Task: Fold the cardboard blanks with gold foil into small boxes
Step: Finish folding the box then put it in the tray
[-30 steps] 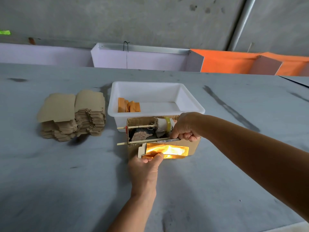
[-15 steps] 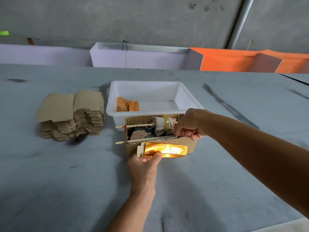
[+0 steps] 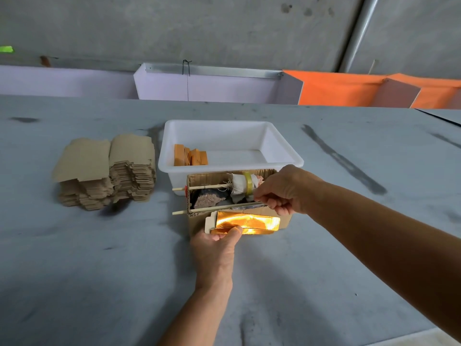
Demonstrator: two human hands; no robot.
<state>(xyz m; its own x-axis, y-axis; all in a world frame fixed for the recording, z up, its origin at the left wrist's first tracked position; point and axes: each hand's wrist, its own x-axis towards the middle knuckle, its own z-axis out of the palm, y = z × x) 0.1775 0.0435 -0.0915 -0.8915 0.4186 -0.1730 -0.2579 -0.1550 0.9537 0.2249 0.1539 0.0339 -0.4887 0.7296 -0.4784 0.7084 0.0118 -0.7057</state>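
A partly folded blank with shiny gold foil [image 3: 247,222] leans against the front of a small brown cardboard box [image 3: 284,219]. My left hand [image 3: 218,242] pinches its lower left edge, thumb on the foil. My right hand [image 3: 284,193] is curled over the box's right end and pinches a thin wooden stick [image 3: 212,209] that runs across the box's front rim. Two stacks of flat brown blanks [image 3: 104,171] lie at the left. Several folded orange-gold boxes [image 3: 190,157] stand in a white plastic tub [image 3: 284,148].
Inside the cardboard box are a second stick [image 3: 199,188], a wrapped white cloth roll with yellow tape [image 3: 243,184] and a dark rough lump [image 3: 209,199]. The grey table [image 3: 99,270] stretches wide. White and orange bins [image 3: 336,88] line its far edge.
My right hand has slid slightly along the stick at the box's right end. The left hand and the gold blank have stayed in place.
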